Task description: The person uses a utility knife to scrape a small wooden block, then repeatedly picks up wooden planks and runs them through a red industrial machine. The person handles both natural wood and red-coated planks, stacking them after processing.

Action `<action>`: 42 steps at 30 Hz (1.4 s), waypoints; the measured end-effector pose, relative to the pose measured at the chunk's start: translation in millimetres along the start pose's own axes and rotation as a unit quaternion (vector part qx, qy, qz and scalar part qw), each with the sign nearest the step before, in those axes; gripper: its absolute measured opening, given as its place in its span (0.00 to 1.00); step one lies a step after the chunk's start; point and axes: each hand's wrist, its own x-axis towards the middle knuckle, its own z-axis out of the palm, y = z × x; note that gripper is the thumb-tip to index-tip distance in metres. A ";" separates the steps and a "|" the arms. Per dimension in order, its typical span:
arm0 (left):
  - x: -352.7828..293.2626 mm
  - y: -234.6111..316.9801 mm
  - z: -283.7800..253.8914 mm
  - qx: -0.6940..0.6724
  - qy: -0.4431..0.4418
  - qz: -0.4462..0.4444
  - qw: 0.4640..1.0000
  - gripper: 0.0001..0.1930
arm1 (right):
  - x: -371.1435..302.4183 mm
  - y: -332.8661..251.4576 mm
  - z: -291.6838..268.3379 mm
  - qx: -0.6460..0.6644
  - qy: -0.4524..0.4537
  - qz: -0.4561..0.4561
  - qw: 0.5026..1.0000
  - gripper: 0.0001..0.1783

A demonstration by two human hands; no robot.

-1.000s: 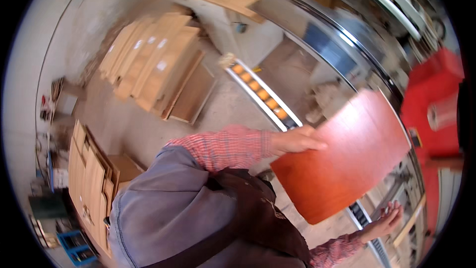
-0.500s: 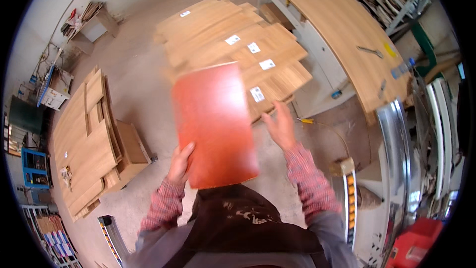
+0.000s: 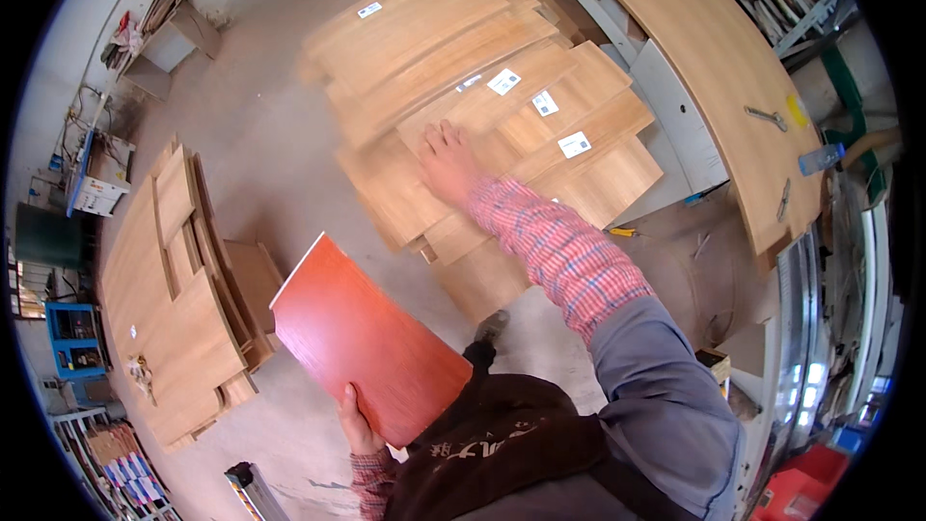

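Note:
My left hand [image 3: 358,422] grips a flat rectangular board [image 3: 371,328] with a glossy red-orange face by its lower left edge, thumb on top. The board is tilted, low and left of my body. My right arm reaches far forward, and my right hand [image 3: 449,164] lies on a wood-grain panel [image 3: 521,135] in a spread stack. The fingers of that hand are stretched out and a little apart. Several panels there carry white labels, such as one label [image 3: 574,144] on the right side.
A second pile of wood panels [image 3: 183,299] stands on the left. To the right runs a long wood-topped bench [image 3: 675,29] with a wrench [image 3: 766,118] and a plastic bottle [image 3: 821,159]. A yellow-handled tool [image 3: 622,232] lies beyond my right sleeve. Metal profiles [image 3: 805,328] line the right side.
The red-orange board has swung down and to the left in my left hand. My right hand has moved forward and left onto the stacked panels. My view has shifted too.

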 end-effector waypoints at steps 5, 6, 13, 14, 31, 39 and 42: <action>34.4 3.6 29.2 -0.002 -0.072 -0.007 0.997 0.27 | -90.3 7.7 -30.7 0.055 -0.004 -0.019 0.998 0.32; 40.3 3.5 36.1 0.016 -0.086 -0.006 0.996 0.27 | -113.1 8.1 -50.9 0.073 -0.012 -0.014 0.997 0.32; 54.3 -5.1 60.5 0.073 -0.139 -0.031 0.987 0.26 | -156.3 28.5 -81.1 0.328 0.158 0.372 0.854 0.40; 61.2 -4.3 65.1 0.090 -0.159 -0.047 0.982 0.25 | -156.3 45.8 -60.3 0.373 0.173 0.411 0.814 0.42; -18.1 -53.0 253.9 0.174 -0.503 -0.128 0.837 0.26 | -499.5 20.3 -357.5 0.636 0.308 0.406 0.580 0.32; -212.0 -219.3 403.7 0.271 -0.682 -0.237 0.636 0.21 | -746.6 -32.6 -406.7 0.471 0.508 0.560 0.454 0.23; -286.8 -289.4 418.9 0.314 -0.707 -0.299 0.558 0.19 | -818.2 -41.9 -402.2 0.421 0.526 0.612 0.415 0.24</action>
